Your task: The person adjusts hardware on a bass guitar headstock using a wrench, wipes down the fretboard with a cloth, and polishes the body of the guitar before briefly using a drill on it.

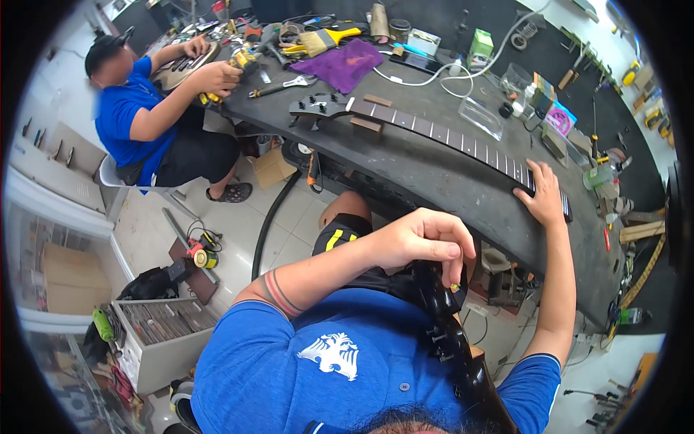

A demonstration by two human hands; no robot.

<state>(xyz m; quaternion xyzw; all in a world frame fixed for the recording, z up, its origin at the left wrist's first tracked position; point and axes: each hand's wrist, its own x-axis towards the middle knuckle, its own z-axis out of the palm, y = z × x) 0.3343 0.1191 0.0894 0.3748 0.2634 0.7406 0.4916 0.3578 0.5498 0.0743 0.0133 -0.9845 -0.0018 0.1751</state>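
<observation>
A guitar neck (441, 134) with a dark fretboard, pale inlay lines and a black headstock (318, 106) with tuners lies on the bench. My right hand (546, 194) rests across its far-right end, with fingers spread and lying flat on it. In front of my torso, my left hand (423, 242) is loosely closed, its fingers curled down. A small yellow-green spot shows at its fingertips; I cannot make out what they hold. Just beneath that hand, a glossy black guitar body (473, 369) with hardware along it leans against my chest, partly hidden.
Along the far side of the dark bench (405, 170) are a purple cloth (340, 64), a yellow brush (325, 40), an adjustable wrench (282, 85) and a clear plastic tray (480, 118). A white cable curves across it. At the left, a seated co-worker (155, 108) handles another instrument (189, 66).
</observation>
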